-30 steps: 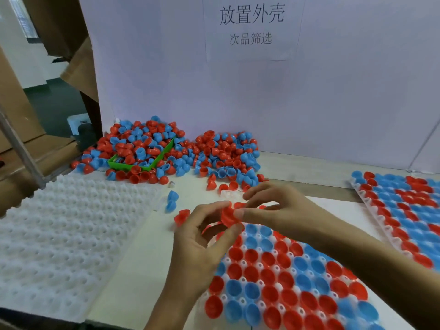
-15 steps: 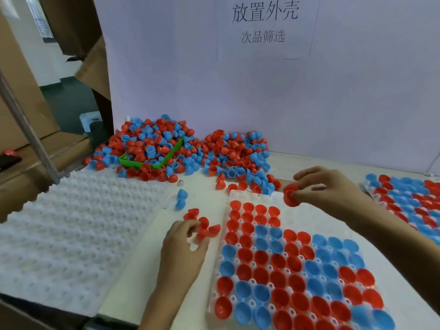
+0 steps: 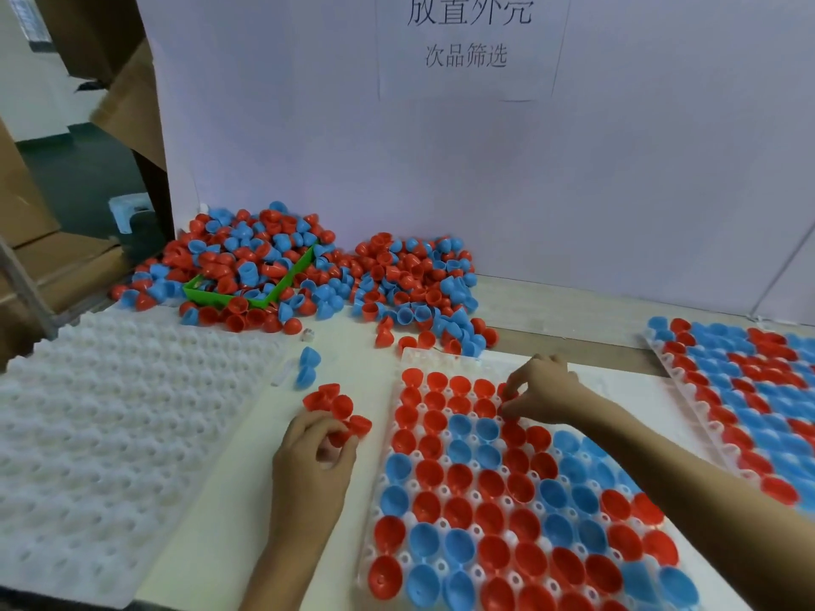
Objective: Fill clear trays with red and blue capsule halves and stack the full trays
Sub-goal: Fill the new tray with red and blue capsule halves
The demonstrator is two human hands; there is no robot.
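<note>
Capsule halves, red and blue, heaped loose along the table's far edge against a white backboard, spilling over a green tray half buried in them.

Clear tray in work: near centre of the table, most pockets filled open side up in red and blue, the far right corner bare.

Right hand: over the tray's far rows, fingers curled and pinching a red half at the end of the filled far row (seated or not, cannot tell).

Left hand: on the table just left of the tray, fingers curled round a small cluster of red halves, which lies at and just beyond its fingertips. Two blue halves lie a little farther off.

Filled tray: at the right edge, red and blue throughout.

Empty white trays: at the left edge, pockets bare (how many stacked, cannot tell).

Printed sign: on the backboard.
</note>
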